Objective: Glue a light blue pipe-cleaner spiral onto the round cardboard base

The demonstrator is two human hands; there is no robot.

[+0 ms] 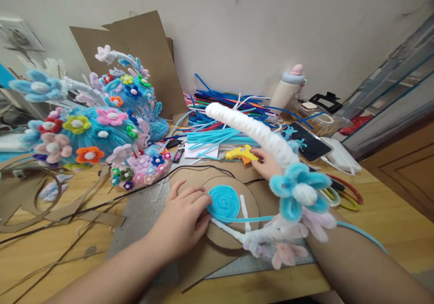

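Note:
My left hand [185, 216] rests on the left side of a round cardboard disc [252, 195], its fingers spread. Its fingertips touch the edge of a flat blue pipe-cleaner coil [224, 202]. A loose blue strand trails from the coil to the right, past my forearm. My right hand [266, 163] is closed on a yellow hot glue gun [242, 153] beyond the disc; a white wrapped arch [251, 132] partly hides that hand. Blue and pale pink pipe-cleaner flowers [300, 191] decorate this arch, and a short white strip [244, 211] lies on the disc.
Flower-covered blue pipe-cleaner pieces [98, 136] stand at left, before cardboard sheets [135, 46]. Bundled pipe cleaners [217, 136] lie at the back. A bottle [286, 89], a phone [307, 141] and a white power bank [341, 154] are on the right. A black cord [135, 188] crosses the table.

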